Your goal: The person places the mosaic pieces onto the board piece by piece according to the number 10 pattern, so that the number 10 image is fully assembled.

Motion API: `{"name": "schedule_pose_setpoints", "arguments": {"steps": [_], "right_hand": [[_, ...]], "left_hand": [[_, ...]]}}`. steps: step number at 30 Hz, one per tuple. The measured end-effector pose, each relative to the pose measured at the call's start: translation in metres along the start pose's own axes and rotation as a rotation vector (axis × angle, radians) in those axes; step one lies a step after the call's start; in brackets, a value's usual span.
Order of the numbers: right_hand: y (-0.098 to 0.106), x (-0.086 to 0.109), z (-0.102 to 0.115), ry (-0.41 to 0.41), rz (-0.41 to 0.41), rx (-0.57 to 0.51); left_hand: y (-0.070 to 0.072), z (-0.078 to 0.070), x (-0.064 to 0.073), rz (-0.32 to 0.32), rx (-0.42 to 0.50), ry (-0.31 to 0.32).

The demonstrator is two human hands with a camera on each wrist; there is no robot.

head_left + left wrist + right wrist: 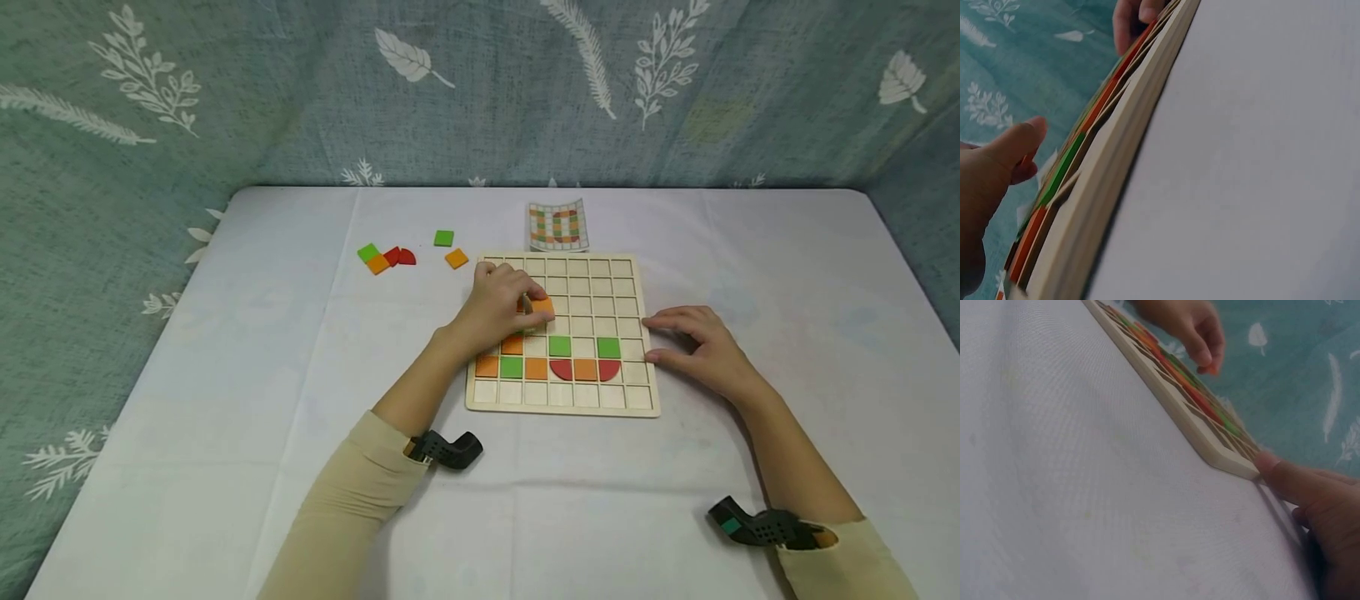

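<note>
A wooden grid board (562, 411) lies on the table, with orange, green and red pieces set in its lower and left cells. Over its left-middle part, my left hand (495, 302) pinches an orange square tile (542, 306) between thumb and fingers. That tile also shows as a small orange edge (1212, 369) in the right wrist view, raised above the board. My right hand (697, 346) rests at the board's right side, thumb and fingertips touching the edge, fingers loosely bent. The left hand hides some cells beneath it.
A patterned card (558, 227) with a coloured grid lies behind the board. Left of it are a green square (444, 238), an orange square (457, 258) and a small cluster with red pieces (407, 257). A leaf-print cloth (480, 92) hangs behind the white table.
</note>
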State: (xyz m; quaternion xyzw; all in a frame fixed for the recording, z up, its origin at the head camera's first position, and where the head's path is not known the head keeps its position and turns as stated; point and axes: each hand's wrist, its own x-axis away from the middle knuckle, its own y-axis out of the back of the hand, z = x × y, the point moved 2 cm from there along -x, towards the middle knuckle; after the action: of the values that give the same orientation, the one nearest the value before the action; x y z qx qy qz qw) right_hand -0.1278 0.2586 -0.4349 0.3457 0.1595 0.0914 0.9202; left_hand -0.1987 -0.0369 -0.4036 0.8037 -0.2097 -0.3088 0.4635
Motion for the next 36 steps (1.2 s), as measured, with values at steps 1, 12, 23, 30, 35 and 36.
{"name": "schedule_pose_setpoints", "arguments": {"steps": [1, 12, 23, 30, 35, 36], "right_hand": [[0.0, 0.0, 0.0, -0.002, 0.001, 0.0], [0.0, 0.001, 0.003, 0.022, -0.01, -0.006], [-0.001, 0.002, 0.002, 0.022, -0.007, -0.01], [-0.001, 0.001, 0.001, 0.01, 0.001, -0.007], [0.001, -0.001, 0.001, 0.013, -0.003, -0.013], [0.001, -0.001, 0.001, 0.01, -0.002, -0.013]], "left_hand": [[-0.001, -0.003, -0.001, 0.022, 0.001, 0.007], [-0.014, -0.015, -0.006, 0.166, -0.01, 0.122], [-0.019, -0.017, -0.001, 0.166, 0.071, 0.194], [-0.019, -0.015, 0.001, 0.13, 0.079, 0.191], [-0.015, -0.015, -0.001, 0.152, 0.121, 0.227], [-0.013, -0.015, -0.002, 0.154, 0.131, 0.236]]}}
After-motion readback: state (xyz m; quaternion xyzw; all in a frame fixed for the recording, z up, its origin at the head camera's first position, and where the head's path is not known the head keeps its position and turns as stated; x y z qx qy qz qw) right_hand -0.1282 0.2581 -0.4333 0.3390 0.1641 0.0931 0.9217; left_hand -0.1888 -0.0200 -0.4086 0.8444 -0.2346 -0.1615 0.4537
